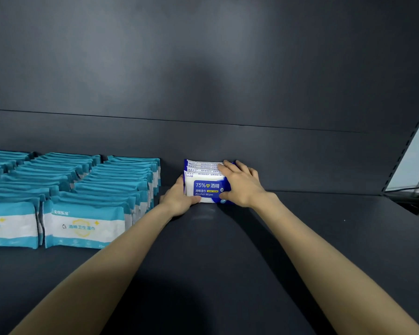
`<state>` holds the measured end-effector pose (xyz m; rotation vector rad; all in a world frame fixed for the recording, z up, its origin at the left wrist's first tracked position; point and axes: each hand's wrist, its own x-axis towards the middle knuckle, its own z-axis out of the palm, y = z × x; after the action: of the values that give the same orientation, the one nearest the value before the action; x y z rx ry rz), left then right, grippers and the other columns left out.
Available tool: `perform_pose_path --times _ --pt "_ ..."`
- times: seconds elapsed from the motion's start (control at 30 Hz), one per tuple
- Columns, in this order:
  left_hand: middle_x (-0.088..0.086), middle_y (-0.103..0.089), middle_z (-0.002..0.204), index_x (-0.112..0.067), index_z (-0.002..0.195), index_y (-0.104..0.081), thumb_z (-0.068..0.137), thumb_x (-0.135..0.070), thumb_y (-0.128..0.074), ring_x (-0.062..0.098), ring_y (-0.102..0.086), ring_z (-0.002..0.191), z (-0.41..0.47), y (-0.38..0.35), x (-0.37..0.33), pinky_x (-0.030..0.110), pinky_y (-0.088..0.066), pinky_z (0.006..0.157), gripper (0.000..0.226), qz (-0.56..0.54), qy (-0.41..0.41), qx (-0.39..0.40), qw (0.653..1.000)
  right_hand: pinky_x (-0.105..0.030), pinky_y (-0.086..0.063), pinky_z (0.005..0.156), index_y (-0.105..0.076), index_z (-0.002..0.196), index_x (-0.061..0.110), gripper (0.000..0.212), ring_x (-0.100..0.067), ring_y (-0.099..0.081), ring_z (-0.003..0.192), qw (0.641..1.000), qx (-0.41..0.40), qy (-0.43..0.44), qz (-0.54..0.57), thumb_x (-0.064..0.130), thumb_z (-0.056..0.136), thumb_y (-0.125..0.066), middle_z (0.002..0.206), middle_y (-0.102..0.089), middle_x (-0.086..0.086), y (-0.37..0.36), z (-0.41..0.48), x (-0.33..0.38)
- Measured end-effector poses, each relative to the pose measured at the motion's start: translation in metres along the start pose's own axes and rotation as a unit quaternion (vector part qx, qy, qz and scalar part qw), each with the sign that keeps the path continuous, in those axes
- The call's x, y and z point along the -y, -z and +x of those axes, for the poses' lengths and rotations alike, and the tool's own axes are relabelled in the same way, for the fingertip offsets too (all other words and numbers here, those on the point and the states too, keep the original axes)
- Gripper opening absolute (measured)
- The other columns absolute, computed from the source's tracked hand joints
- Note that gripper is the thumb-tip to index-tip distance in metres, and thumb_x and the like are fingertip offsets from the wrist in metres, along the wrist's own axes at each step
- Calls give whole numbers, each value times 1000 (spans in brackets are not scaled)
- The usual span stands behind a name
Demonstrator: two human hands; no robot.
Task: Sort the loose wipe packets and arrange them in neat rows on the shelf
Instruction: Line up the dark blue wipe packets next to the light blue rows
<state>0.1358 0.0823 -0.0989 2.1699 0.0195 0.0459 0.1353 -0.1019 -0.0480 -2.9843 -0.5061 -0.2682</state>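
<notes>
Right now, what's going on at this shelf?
A person has both hands on a short row of blue alcohol wipe packets standing near the back of the dark shelf. The left hand grips the row's left end, and the right hand grips its top and right end. To the left, teal wipe packets are lined up in several neat rows.

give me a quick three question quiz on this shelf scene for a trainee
1. True or false: the teal and white plastic wipe packets stand left of the blue and white plastic wipe packets.
2. Of the left hand and right hand, which grips the blue packets? A left only, B right only, C both.
3. Fill in: the front blue packet reads "Alcohol ____".
Key: 1 true; 2 C; 3 Wipes.
</notes>
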Motion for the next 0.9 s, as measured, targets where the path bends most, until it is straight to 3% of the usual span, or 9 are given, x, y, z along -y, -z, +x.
perform_pose_path --times 0.13,0.3,0.37,0.63,0.77,0.9 --pt "-3 -62 123 -24 138 -34 55 -40 -71 22 -58 114 4 0 2 46 -41 103 92 4 6 -10 1000 -42 -7 116 -14 151 22 83 -27 3 146 1000 2 -10 -1 37 87 -64 160 -2 -3 3 -2 4" --pt "13 -45 143 -6 151 -3 84 -23 -70 30 -44 129 -20 6 -25 43 -38 106 96 62 12 -70 996 -44 -9 116 -17 151 22 80 -30 3 146 999 8 -24 24 31 87 -64 160 1 -8 11 -4 7" --pt "17 -36 147 -3 150 -1 86 -22 -68 32 -40 132 -30 8 -32 42 -37 106 94 111 -3 -99 989 -45 -13 115 -18 151 21 78 -30 1 146 999 -2 -22 40 28 88 -64 160 0 -9 17 -9 10" --pt "8 -33 149 -14 148 -24 92 -30 -55 27 -30 136 -92 21 -63 41 -29 106 66 261 -133 -194 936 -43 -26 111 -31 145 18 61 -30 -16 141 990 -121 -4 69 27 92 -58 158 -10 -9 48 -60 19" --pt "7 -41 143 -14 143 -36 90 -28 -57 25 -31 135 -132 24 -77 39 -25 106 59 260 -216 -252 907 -39 -32 106 -37 142 15 53 -26 -25 136 980 -185 -2 76 29 94 -55 155 -20 -6 61 -104 22" --pt "10 -52 131 -10 133 -49 84 -27 -63 30 -44 124 -178 15 -76 43 -32 101 54 224 -286 -298 883 -37 -37 99 -47 135 12 45 -26 -39 125 963 -255 18 81 27 94 -55 144 -37 -6 59 -160 24"
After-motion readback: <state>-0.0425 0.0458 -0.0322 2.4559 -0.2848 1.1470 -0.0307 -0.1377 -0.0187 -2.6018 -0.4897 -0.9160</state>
